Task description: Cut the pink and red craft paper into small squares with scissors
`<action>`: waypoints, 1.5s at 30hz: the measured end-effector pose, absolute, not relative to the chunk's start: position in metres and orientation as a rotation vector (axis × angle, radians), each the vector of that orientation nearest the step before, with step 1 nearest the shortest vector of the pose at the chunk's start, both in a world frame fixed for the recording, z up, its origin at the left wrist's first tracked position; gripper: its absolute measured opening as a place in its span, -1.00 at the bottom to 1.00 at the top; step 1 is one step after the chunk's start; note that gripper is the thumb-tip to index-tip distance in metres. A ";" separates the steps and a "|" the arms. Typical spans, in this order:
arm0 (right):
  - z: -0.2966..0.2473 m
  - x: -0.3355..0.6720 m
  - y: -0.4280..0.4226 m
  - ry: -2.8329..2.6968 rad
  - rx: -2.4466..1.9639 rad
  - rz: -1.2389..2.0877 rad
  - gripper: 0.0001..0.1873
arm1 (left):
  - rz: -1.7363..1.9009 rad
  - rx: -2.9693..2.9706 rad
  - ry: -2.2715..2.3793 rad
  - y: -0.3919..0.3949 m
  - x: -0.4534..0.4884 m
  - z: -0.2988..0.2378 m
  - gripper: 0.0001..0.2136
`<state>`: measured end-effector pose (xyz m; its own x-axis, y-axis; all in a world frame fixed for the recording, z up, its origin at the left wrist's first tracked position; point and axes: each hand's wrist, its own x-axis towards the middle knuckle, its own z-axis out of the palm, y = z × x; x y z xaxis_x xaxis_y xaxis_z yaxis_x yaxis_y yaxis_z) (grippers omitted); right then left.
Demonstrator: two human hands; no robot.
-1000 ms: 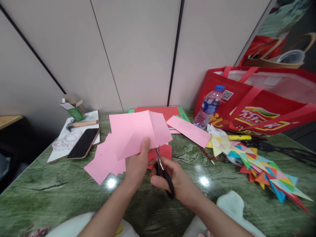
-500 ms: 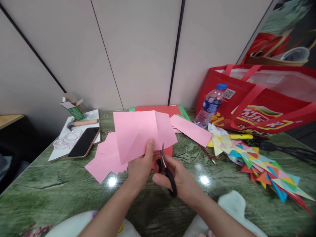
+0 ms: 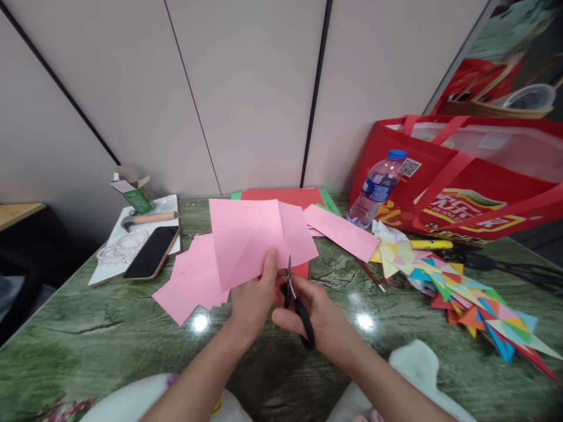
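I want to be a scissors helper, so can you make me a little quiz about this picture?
1. What does the right grip hold?
A) a phone
B) scissors
C) a hammer

2. True or false: the plastic bottle has a red cap.

3. Fill in the blank: the left grip holds ____-coloured paper.

Key:
1. B.
2. False: the cap on the plastic bottle is blue.
3. Pink.
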<state>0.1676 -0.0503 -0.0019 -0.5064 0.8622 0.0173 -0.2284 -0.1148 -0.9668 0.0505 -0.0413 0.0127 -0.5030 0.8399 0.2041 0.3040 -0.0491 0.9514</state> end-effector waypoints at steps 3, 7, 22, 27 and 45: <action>-0.003 0.168 -0.050 -1.359 -0.768 1.723 -0.58 | 1.566 1.215 1.788 -0.042 0.051 0.013 -0.85; -0.003 0.168 -0.049 -1.368 -0.767 1.714 -0.58 | 1.549 1.234 1.812 -0.042 0.051 0.014 -0.88; -0.004 0.167 -0.049 -1.377 -0.779 1.708 -0.57 | 1.634 1.135 1.662 -0.043 0.049 0.008 -0.91; -0.001 0.167 -0.049 -1.373 -0.785 1.716 -0.60 | 1.611 1.141 1.670 -0.042 0.048 0.008 -0.86; -0.006 0.167 -0.048 -1.420 -0.794 1.699 -0.63 | 1.381 1.458 2.045 -0.042 0.050 0.010 -0.70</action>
<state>0.1667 -0.0479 -0.0057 -0.5102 0.8600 0.0131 -0.1657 -0.0834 -0.9826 0.0495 -0.0416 0.0095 -0.4546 0.8432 0.2871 0.5815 0.0368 0.8127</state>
